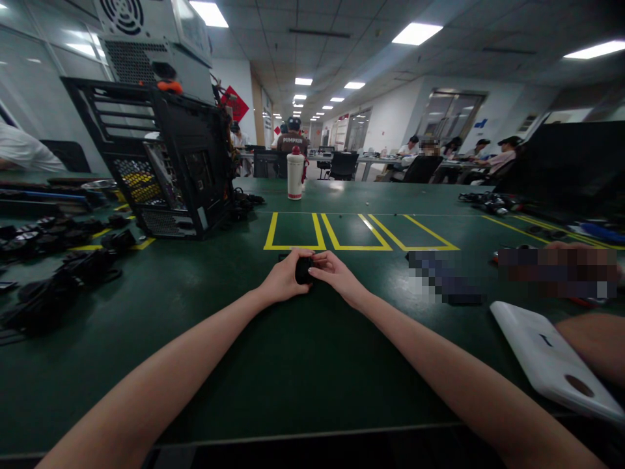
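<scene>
A small dark black object [303, 270] is between my hands, just above or on the green table; its kind is too dark to make out. My left hand [284, 277] is closed around it, thumb at the near side and fingers over the top. From the other side my right hand [336, 273] grips it with bent fingers, the thumb pressed to its face. Part of the object is covered by my fingers. A bit of black shows just behind the left hand, partly hidden.
Yellow tape outlines [356, 248] lie beyond my hands, with a white bottle [295, 174] behind. An open computer case [180, 163] stands at left near bundled black cables [46, 293]. At right are a pixelated dark item [444, 279], a white device [549, 352] and another person's arm [598, 342].
</scene>
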A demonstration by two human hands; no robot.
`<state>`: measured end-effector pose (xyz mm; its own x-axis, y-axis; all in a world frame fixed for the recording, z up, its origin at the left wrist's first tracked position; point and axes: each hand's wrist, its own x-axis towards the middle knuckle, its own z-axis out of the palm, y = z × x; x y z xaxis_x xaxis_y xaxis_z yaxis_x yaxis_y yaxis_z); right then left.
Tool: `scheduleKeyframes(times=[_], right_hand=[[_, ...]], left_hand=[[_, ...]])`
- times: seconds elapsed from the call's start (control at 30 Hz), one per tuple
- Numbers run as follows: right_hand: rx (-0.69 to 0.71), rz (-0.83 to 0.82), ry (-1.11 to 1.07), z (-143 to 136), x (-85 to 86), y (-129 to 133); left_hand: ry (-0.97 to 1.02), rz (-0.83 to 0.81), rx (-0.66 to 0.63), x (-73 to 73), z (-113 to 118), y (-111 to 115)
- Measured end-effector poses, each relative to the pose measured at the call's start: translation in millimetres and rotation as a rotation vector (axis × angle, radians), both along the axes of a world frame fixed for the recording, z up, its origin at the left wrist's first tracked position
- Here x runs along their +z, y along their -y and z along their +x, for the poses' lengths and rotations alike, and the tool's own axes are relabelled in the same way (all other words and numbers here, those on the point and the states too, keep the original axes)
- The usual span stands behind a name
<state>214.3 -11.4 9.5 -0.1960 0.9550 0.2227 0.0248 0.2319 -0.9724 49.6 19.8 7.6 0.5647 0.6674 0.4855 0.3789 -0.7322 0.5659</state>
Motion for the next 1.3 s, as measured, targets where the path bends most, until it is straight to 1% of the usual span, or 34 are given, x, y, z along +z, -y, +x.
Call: scheduleKeyframes(times=[0.1, 0.2, 0.33, 0.4, 0.6, 0.8, 1.0, 1.13, 1.3], right_hand=[[-0.025, 0.015, 0.005, -1.4, 0.7, -0.7], [-0.035, -0.027, -0.022, -1.1, -0.9, -4.1], [0.014, -0.081, -0.023, 2.0, -2.6, -7.5], [0.040, -0.075, -0.026, 3.3, -2.6, -7.1], [0.050, -0.059, -0.020, 3.0, -1.2, -2.3], [-0.020, -0.016, 0.039, 1.0, 0.9, -1.1], [0.010, -0.014, 0.005, 0.8, 2.6, -0.7], [0.022, -0.027, 0.000, 2.3, 0.3, -3.9], [0.057, -0.004, -0.038, 3.7, -4.0, -7.3]], left_hand=[[0.002, 0.015, -0.009, 0.2, 0.0, 0.1], [-0.001, 0.003, 0.002, 1.0, 0.1, 0.7], [-0.011, -0.021, 0.006, 2.2, 0.2, 1.8], [-0.011, -0.019, 0.005, 2.3, 0.2, 1.9], [-0.012, -0.006, -0.001, 1.4, 0.4, 1.1], [-0.005, 0.012, -0.008, 1.0, 0.0, 0.6], [0.007, 0.022, -0.003, -0.6, 0.1, -0.5], [-0.004, 0.017, 0.003, -1.6, 1.0, -1.2], [-0.015, 0.006, 0.014, -1.3, 0.9, -0.8]])
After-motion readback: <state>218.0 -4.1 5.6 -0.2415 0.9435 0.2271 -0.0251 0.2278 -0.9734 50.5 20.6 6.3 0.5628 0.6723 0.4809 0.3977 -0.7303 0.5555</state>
